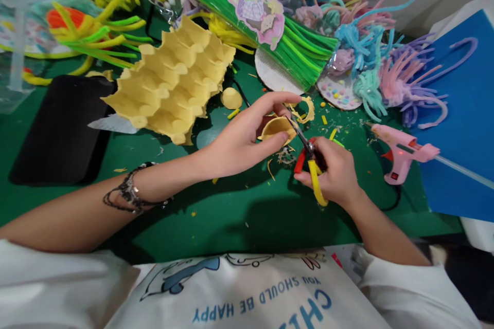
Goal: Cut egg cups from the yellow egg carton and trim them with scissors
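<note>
Left hand (241,141): fingers pinching a yellow cup (278,127).
Right hand (336,175): fingers closed on scissors (309,157), blades at the cup rim.
Progress: trimming seems partly done; scraps (304,109) lie on the desk (239,211).
Left to cut: tray (173,85), mostly whole.

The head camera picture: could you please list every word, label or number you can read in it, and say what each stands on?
"YOU SHOULD BE HAPPY": blue capitals on the white printed cloth at the bottom edge, seen upside down.
"CHIL": larger blue letters on the same cloth, cut off by the frame.
The pastel cartoon animal sticker on the clear bag of green pipe cleaners: no words can be made out.
The pink plastic glue gun: no readable label.
</note>
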Available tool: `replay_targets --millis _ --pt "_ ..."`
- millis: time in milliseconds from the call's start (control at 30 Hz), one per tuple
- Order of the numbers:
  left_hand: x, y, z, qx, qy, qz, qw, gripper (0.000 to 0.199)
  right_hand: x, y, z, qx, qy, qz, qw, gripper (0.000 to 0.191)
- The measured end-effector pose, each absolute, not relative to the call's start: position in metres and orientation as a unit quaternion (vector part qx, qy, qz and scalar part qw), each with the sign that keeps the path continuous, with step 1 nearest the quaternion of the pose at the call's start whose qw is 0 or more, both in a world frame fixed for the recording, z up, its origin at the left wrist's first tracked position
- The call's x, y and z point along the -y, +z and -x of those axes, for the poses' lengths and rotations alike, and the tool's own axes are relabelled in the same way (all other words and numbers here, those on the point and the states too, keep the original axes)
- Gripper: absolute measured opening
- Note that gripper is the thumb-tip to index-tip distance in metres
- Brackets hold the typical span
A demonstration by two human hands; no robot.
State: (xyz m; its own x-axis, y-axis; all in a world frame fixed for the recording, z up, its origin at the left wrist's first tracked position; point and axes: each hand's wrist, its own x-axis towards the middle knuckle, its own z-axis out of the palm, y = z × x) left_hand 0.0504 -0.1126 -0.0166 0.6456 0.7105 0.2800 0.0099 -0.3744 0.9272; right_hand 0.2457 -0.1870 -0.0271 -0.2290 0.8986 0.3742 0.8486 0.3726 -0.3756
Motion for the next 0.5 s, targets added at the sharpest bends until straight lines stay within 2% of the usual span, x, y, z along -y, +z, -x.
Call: replay_targets --millis 500 --pt "0.1115 -0.0158 -0.0511 -0.239 0.355 -0.748 0.506 0.039 0.1886 -0.0256 -0.2442 0.777 0.044 0.553 0.297 0.049"
